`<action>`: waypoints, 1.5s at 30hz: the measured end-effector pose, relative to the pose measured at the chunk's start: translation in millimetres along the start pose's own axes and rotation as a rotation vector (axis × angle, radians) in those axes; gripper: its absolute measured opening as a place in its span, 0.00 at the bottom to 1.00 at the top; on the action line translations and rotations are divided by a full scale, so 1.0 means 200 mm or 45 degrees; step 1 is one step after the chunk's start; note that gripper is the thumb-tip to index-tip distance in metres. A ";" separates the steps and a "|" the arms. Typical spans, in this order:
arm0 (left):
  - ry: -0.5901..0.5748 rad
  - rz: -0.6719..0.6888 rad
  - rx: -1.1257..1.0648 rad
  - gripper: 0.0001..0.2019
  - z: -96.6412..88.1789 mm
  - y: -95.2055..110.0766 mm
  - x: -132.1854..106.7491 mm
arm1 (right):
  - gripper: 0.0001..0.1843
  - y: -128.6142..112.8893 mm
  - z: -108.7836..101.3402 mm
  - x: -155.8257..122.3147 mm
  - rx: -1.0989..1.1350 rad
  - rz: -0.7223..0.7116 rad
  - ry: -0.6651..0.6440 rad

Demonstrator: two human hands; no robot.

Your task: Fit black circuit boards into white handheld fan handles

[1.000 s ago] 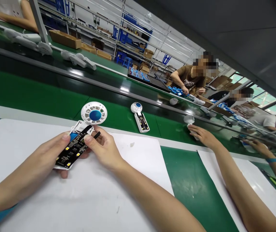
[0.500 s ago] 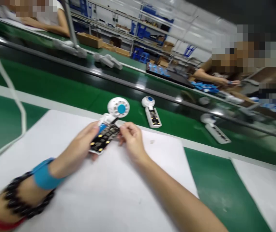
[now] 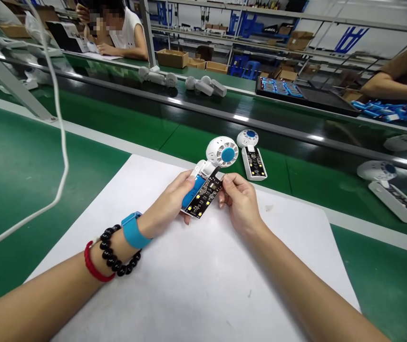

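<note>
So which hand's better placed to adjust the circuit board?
Right, probably. The right hand has its thumb at the edge of the circuit board, near the fan head. The left hand grips the opposite side of the white casing, so it seems better suited to steadying.

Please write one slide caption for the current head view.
Left hand holds a white device, right hand at its exposed black circuit board, above a white sheet.

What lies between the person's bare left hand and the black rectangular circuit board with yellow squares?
A flat blue piece lies between the left hand and the black circuit board, as the head view shows.
</note>
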State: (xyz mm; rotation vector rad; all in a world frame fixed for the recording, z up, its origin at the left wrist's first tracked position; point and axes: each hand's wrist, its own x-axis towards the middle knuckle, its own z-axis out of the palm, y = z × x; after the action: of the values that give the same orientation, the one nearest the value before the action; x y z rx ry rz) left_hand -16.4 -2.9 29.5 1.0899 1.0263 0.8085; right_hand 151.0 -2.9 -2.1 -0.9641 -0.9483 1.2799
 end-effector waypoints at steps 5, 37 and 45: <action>-0.007 -0.018 -0.016 0.23 -0.01 0.00 0.00 | 0.19 0.01 -0.01 0.00 -0.018 -0.040 -0.039; -0.296 0.128 0.065 0.40 -0.02 -0.04 -0.01 | 0.20 0.00 0.00 0.00 -0.088 -0.122 -0.057; -0.400 0.197 -0.024 0.39 -0.01 -0.03 -0.01 | 0.19 -0.07 0.02 -0.04 -0.350 -0.301 -0.066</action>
State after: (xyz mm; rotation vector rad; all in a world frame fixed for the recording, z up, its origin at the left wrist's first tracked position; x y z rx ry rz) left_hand -19.4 -6.2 23.7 1.2456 0.6759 0.7394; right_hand 150.8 -12.0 11.5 -0.9983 -1.2630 0.9954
